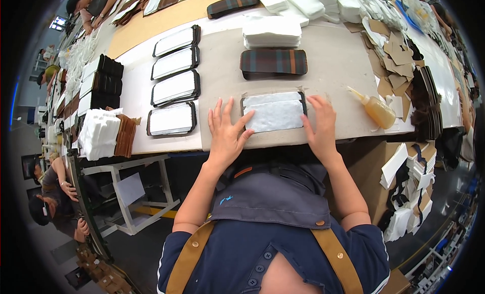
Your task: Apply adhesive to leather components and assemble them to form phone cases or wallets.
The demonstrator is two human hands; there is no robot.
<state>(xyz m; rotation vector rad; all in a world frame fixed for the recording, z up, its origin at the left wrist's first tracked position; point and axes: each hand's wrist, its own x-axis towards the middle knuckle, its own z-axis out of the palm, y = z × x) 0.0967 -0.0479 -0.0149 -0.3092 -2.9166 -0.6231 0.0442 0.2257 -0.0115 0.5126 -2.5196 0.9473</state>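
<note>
White-faced panel (275, 114), left hand (227, 126), right hand (322, 123) at opposite ends, each grip spread

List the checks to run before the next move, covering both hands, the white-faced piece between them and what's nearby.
1. White-faced piece on the table: ok.
2. Left hand at its left edge: ok, fingers spread.
3. Right hand at its right edge: ok.
4. Amber bottle clear of the right hand: ok, apart, to its right.
5. Nearer plaid piece clear of both hands: ok.
6. Underside of the white-faced piece: cannot tell, hidden.
</note>
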